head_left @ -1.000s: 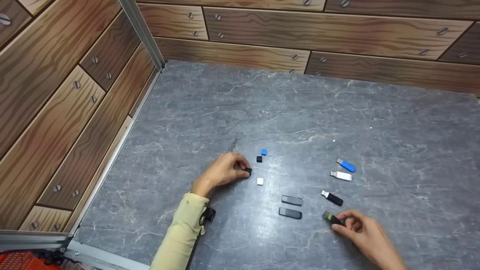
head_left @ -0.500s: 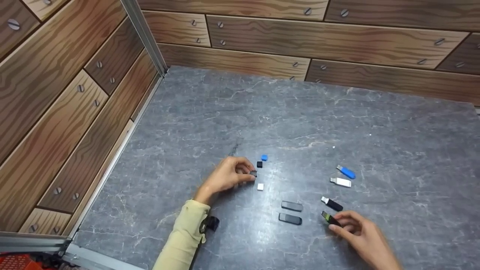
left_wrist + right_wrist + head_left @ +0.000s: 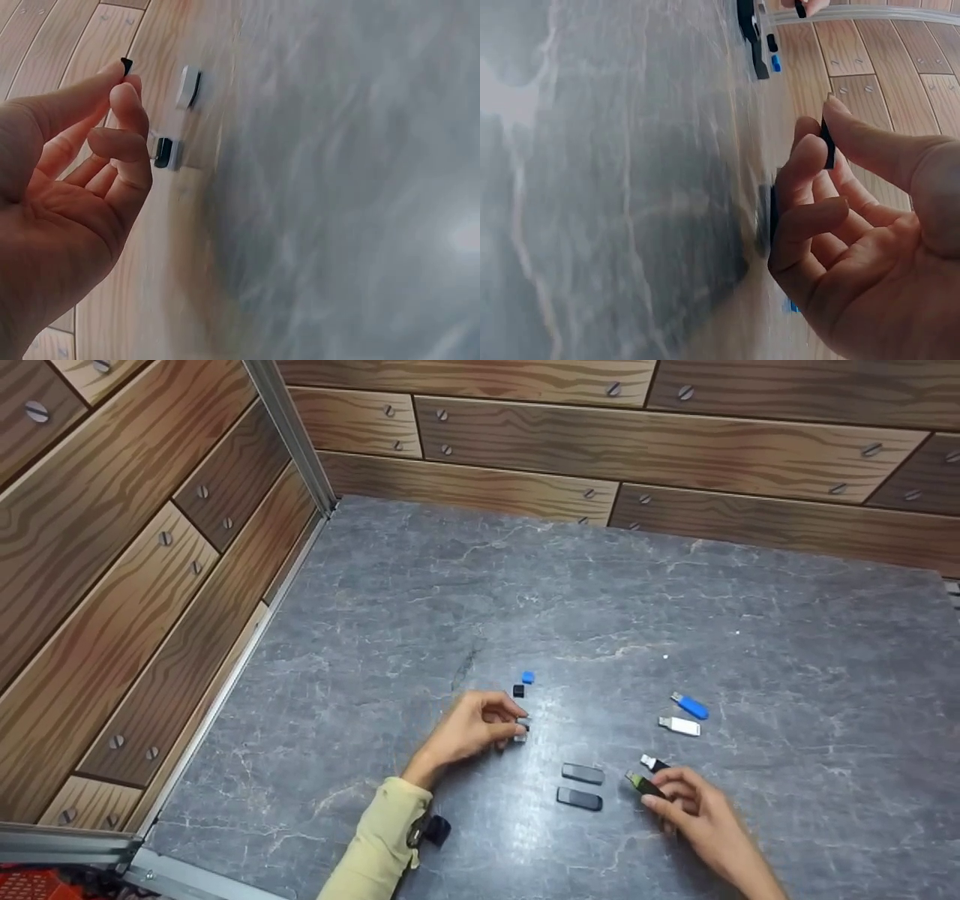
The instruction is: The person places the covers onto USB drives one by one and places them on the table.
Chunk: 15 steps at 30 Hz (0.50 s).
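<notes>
Between thumb and fingertips, my left hand [image 3: 469,729] pinches a small black USB cap [image 3: 127,66], raised off the table in the left wrist view. A white cap [image 3: 520,739] lies just below those fingers, partly covered by them. Farther back are another black cap [image 3: 519,691] and a blue cap [image 3: 528,677]. My right hand [image 3: 694,817] pinches a black USB stick with a green band [image 3: 642,784], its plug pointing left toward the other hand. Behind these fingers lies a black USB stick with a bare plug [image 3: 652,763], partly hidden.
Two dark grey USB sticks [image 3: 583,773] lie side by side between the hands. An uncapped white USB stick [image 3: 679,726] and a blue one [image 3: 690,706] lie at the right. Wood-patterned walls [image 3: 525,442] border the grey marbled table [image 3: 420,577] at the back and left.
My left hand has moved right and nearer with the cap, now over the white cap. My right hand has carried the green-banded stick left and now covers part of the black stick.
</notes>
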Tool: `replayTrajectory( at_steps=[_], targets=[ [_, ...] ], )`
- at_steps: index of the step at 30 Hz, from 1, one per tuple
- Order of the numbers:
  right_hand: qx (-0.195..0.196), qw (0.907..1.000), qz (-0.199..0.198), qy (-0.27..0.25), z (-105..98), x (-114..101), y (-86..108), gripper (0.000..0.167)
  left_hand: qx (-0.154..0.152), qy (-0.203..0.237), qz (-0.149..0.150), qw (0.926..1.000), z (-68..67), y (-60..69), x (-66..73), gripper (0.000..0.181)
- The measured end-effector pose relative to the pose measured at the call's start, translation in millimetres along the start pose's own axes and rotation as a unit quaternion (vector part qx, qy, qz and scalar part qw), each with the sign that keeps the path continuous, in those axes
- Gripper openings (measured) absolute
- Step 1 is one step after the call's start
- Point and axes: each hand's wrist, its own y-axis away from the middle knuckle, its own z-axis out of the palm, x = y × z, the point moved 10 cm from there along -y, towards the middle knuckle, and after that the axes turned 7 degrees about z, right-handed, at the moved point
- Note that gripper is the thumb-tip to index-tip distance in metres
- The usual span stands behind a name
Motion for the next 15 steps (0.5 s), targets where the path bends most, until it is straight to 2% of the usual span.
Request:
replayTrajectory(
  at_steps=[5, 9, 15],
  targets=[
    [-0.014, 0.9999, 0.001, -0.008, 7.5, -2.2, -2.3, 0.035, -0.006, 0.022, -0.005, 0.9997, 10.5, 3.4, -2.4, 0.022],
    [-0.026, 0.9995, -0.017, -0.009, 12.6, -7.5, -2.1, 0.035, -0.012, 0.032, -0.017, 0.9993, 18.8, 5.4, -2.5, 0.022],
    [-0.028, 0.9994, -0.018, -0.002, 17.6, -8.3, -2.9, 0.035, -0.026, 0.04, -0.026, 0.9985, 30.8, 7.4, -1.2, 0.022]
  ],
)
